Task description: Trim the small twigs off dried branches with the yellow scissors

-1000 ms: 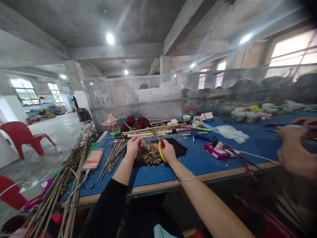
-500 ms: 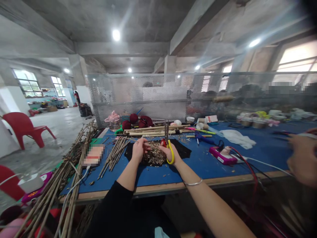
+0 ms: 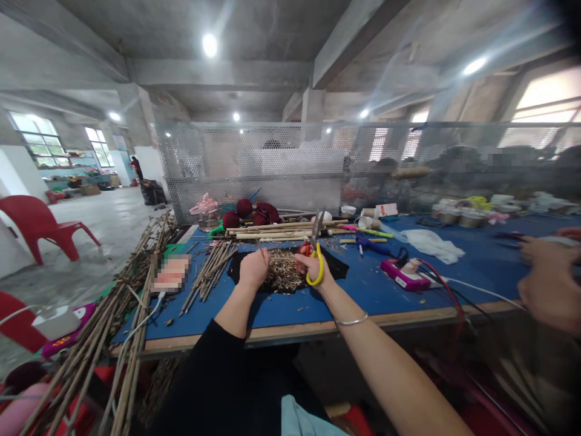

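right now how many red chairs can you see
2: one whole chair stands on the floor at far left, and part of another shows lower down at the left edge, behind the sticks. More may be hidden.

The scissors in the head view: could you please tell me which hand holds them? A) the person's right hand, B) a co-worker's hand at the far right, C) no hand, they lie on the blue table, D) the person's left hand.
A: the yellow-handled scissors sit in the person's right hand, blades pointing up, while the left hand rests closed beside the pile of cut pieces on the black cloth.
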The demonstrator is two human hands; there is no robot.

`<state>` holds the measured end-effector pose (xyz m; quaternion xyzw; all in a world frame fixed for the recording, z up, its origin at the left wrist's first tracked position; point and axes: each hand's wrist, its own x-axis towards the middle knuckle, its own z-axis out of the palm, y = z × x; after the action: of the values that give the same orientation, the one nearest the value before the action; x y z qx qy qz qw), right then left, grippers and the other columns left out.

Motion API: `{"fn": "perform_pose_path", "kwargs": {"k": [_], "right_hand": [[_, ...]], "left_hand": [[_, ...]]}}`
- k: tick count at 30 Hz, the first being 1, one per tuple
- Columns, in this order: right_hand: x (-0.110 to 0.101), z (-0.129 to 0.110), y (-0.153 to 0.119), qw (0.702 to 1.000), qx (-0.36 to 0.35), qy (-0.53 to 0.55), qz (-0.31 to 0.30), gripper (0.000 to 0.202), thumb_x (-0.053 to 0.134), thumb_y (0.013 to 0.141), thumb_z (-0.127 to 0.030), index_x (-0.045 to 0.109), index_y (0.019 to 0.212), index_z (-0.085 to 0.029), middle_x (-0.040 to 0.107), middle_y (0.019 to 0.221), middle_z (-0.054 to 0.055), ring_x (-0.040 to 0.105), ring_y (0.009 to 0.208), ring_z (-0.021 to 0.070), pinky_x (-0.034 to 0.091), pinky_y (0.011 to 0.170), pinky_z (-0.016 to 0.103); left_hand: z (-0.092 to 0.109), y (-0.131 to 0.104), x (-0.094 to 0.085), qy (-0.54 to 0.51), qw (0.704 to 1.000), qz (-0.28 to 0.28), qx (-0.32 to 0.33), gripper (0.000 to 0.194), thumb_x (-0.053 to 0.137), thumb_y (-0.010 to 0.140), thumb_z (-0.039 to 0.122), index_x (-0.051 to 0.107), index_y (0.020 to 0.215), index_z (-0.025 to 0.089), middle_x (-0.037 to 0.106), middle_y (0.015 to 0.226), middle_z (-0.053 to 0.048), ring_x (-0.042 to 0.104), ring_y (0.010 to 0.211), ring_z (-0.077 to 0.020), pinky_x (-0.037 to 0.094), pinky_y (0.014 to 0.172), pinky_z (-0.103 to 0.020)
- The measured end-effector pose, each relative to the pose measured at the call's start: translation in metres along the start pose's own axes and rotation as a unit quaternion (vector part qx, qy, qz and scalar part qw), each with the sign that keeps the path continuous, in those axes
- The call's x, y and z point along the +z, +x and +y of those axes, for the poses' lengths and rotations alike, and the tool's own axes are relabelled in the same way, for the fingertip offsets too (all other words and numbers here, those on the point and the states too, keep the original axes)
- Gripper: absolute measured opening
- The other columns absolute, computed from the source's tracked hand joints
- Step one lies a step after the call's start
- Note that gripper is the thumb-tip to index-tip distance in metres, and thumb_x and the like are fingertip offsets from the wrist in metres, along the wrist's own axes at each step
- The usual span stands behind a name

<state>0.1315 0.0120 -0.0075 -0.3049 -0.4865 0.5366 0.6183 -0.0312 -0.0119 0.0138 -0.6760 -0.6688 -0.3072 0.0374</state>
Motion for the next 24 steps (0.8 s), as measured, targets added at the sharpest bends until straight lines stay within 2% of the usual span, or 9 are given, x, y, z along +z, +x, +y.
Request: {"fn": "perform_pose_path", "kwargs": {"k": [2,4,9,12,15,17,19,22,24], "right_hand": [[-0.002,-0.002,0.002,0.999,-0.001,0.036,0.017,0.033,0.070,0.052,-0.024,0.042,0.069,-0.021,0.036,0.045,-0.012,0.029,0.033,0.0038,0.024,0.032,0.019],[-0.003,-0.004,0.003,0.998,0.005,0.062,0.025,0.033,0.070,0.051,-0.022,0.041,0.068,-0.021,0.036,0.045,-0.012,0.028,0.033,0.0034,0.023,0.032,0.018],[-0.002,-0.005,0.004,0.996,0.020,0.085,0.018,0.034,0.069,0.053,-0.023,0.037,0.062,-0.021,0.029,0.039,-0.012,0.024,0.031,0.0034,0.021,0.030,0.017],[-0.001,-0.004,0.002,0.996,0.027,0.085,-0.013,0.033,0.070,0.055,-0.025,0.037,0.062,-0.021,0.030,0.039,-0.012,0.023,0.031,0.0032,0.021,0.030,0.017],[-0.002,-0.004,0.002,0.994,0.033,0.091,-0.048,0.034,0.070,0.058,-0.029,0.037,0.062,-0.021,0.029,0.040,-0.012,0.023,0.032,0.0031,0.022,0.032,0.017],[-0.003,-0.005,0.002,0.993,0.031,0.099,-0.053,0.037,0.070,0.059,-0.033,0.035,0.061,-0.021,0.029,0.041,-0.011,0.023,0.032,0.0032,0.022,0.032,0.017],[-0.005,-0.006,0.003,0.992,0.033,0.111,-0.054,0.041,0.068,0.061,-0.043,0.034,0.059,-0.020,0.031,0.042,-0.010,0.023,0.033,0.0030,0.021,0.032,0.017],[-0.005,-0.008,0.005,0.991,0.038,0.119,-0.045,0.044,0.062,0.063,-0.056,0.036,0.060,-0.020,0.035,0.044,-0.009,0.021,0.032,0.0027,0.018,0.031,0.018],[-0.005,-0.008,0.005,0.993,0.041,0.108,-0.038,0.044,0.061,0.062,-0.058,0.038,0.061,-0.020,0.036,0.045,-0.009,0.021,0.032,0.0026,0.018,0.031,0.017]], "left_hand": [[0.003,-0.004,0.001,0.038,0.999,-0.019,0.012,0.046,0.019,0.089,0.033,0.059,0.086,0.010,0.064,0.080,-0.016,0.061,0.076,-0.0222,0.041,0.069,-0.031],[0.007,-0.007,0.002,0.027,0.999,-0.016,0.028,0.044,0.019,0.089,0.035,0.058,0.093,0.014,0.064,0.082,-0.013,0.061,0.076,-0.0208,0.042,0.069,-0.030],[0.014,-0.012,0.007,-0.070,0.989,0.080,0.104,0.039,0.037,0.085,0.036,0.043,0.118,0.016,0.059,0.101,-0.010,0.054,0.094,-0.0177,0.040,0.076,-0.027],[0.016,-0.012,0.008,-0.024,0.983,0.079,0.165,0.032,0.040,0.084,0.030,0.050,0.110,0.016,0.059,0.099,-0.010,0.051,0.094,-0.0196,0.036,0.082,-0.031],[0.018,-0.013,0.007,0.038,0.982,0.018,0.185,0.025,0.038,0.085,0.032,0.057,0.094,0.018,0.060,0.088,-0.009,0.052,0.089,-0.0197,0.035,0.079,-0.031],[0.020,-0.014,0.006,0.043,0.984,-0.015,0.170,0.026,0.038,0.085,0.038,0.057,0.089,0.020,0.060,0.085,-0.007,0.054,0.084,-0.0182,0.036,0.072,-0.028],[0.021,-0.016,0.006,0.026,0.992,-0.024,0.118,0.031,0.035,0.084,0.045,0.056,0.087,0.021,0.061,0.083,-0.005,0.056,0.078,-0.0170,0.036,0.066,-0.026],[0.018,-0.016,0.006,-0.030,0.999,-0.005,0.020,0.040,0.027,0.085,0.049,0.054,0.083,0.020,0.061,0.074,-0.005,0.056,0.071,-0.0176,0.035,0.062,-0.026],[0.013,-0.014,0.006,-0.101,0.995,0.016,-0.020,0.043,0.024,0.086,0.048,0.054,0.081,0.019,0.060,0.073,-0.006,0.056,0.071,-0.0182,0.035,0.062,-0.026]]}}
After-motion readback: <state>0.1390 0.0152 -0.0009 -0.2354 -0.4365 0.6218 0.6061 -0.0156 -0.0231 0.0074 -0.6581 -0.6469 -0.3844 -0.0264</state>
